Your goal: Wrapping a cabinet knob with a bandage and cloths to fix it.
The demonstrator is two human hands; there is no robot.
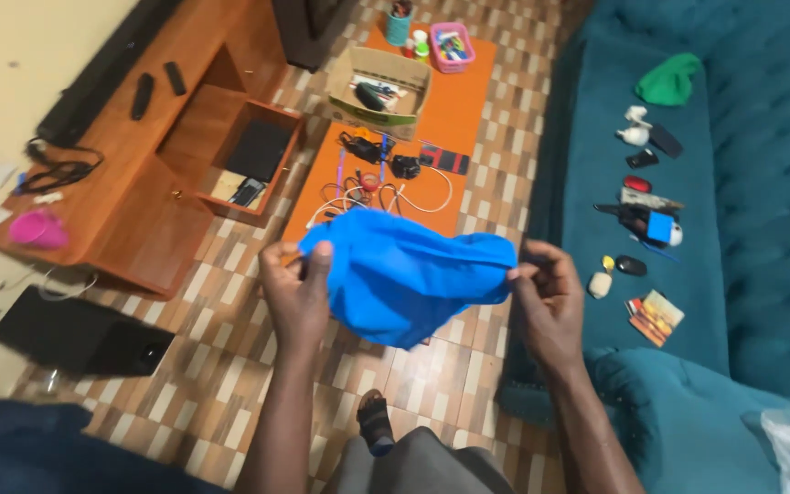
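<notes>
Blue cloth: one | left hand, right hand: two, each grip seemingly pinching its edge

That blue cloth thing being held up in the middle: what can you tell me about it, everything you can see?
The blue cloth is a bright, plain, single-colour piece of soft fabric, creased and bunched, with no print visible. It is held in the air, stretched sideways between two hands: the left hand pinches its left end, the right hand pinches its right end. Its middle sags to a rounded point. It hangs above the patterned tile floor, in front of an orange mat. Whether it is a bag, cap or garment cannot be told.
</notes>
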